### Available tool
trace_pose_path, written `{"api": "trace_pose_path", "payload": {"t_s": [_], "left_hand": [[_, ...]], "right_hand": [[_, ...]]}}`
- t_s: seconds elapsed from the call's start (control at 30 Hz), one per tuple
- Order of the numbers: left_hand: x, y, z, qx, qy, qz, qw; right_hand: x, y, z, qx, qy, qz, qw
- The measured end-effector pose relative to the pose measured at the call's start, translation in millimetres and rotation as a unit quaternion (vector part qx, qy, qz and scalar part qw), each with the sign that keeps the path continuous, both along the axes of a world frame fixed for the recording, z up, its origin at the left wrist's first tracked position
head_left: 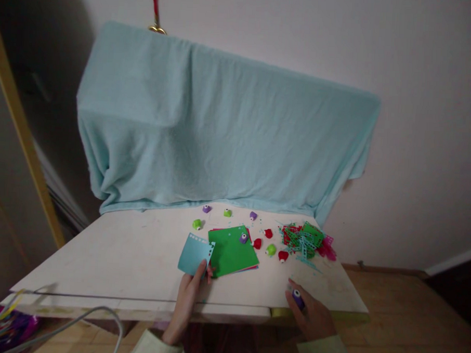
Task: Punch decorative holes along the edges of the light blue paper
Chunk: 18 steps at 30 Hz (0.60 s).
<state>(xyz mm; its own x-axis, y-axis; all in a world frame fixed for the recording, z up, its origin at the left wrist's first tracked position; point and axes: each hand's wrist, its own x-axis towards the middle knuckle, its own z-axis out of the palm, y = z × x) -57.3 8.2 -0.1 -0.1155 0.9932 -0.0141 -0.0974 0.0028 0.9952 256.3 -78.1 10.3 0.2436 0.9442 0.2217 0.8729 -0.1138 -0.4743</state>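
My left hand (190, 291) is closed on a sheet of light blue paper (195, 254), thumb on top. Small holes run along the sheet's top and right edges. Near the table's front edge at right, my right hand (313, 312) is wrapped round a small purple craft punch (298, 299). Beside the blue sheet lies a stack of coloured paper with a green sheet (230, 257) on top. Another purple punch (243, 238) rests on that stack. Around it stand more punches, among them a green punch (271, 250) and a red punch (282, 256).
A heap of punched paper scraps (305, 239) lies at the right end of the white table (118, 254). Behind the table hangs a light blue cloth (237, 135). A pale cable (97, 310) loops at the front left, near a purple bag (10, 330).
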Motion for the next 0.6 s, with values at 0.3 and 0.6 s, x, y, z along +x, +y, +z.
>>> {"api": "trace_pose_path", "payload": {"t_s": [0.3, 0.6], "left_hand": [[-4, 8, -13.7, -0.004, -0.121, -0.038, 0.992], [-4, 12, -7.6, 0.01, -0.309, 0.014, 0.951]], "right_hand": [[4, 11, 9.4, -0.017, -0.059, -0.041, 0.997], [-136, -1, 46.3, 0.01, -0.023, 0.262, 0.965]]}}
